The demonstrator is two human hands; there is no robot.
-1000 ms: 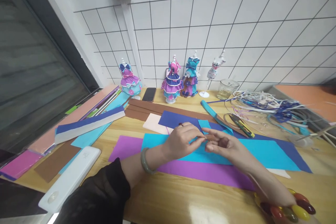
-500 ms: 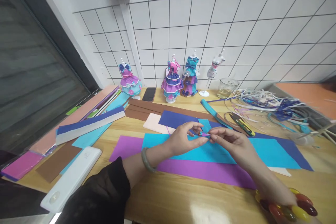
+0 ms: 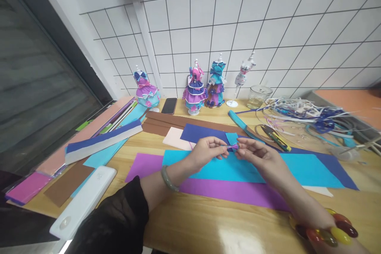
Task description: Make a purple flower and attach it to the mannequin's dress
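Between my hands is a small purple and blue gathered piece (image 3: 233, 147), its right end flared like a little fan; its exact kind is too small to make out. My left hand (image 3: 207, 152) pinches the narrow end between thumb and fingers. Around the flared end, the thumb and fingertips of my right hand (image 3: 258, 155) are parted, close to it or lightly touching. Below both hands lie a turquoise sheet (image 3: 238, 170) and a purple sheet (image 3: 235, 193). A small turquoise piece (image 3: 231, 138) sits just behind the fingers, on a dark blue sheet (image 3: 202, 133).
Dressed miniature mannequins (image 3: 195, 93) stand along the wall beside a bare mannequin (image 3: 244, 72) and a glass jar (image 3: 259, 96). A yellow-black utility knife (image 3: 276, 138) lies right, before a heap of thin strips (image 3: 306, 113). At left are a white device (image 3: 85, 202) and a phone (image 3: 169, 105).
The gathered piece has passed from my right fingertips into my left hand's pinch. My right thumb and fingers have spread apart, and its flared end now shows.
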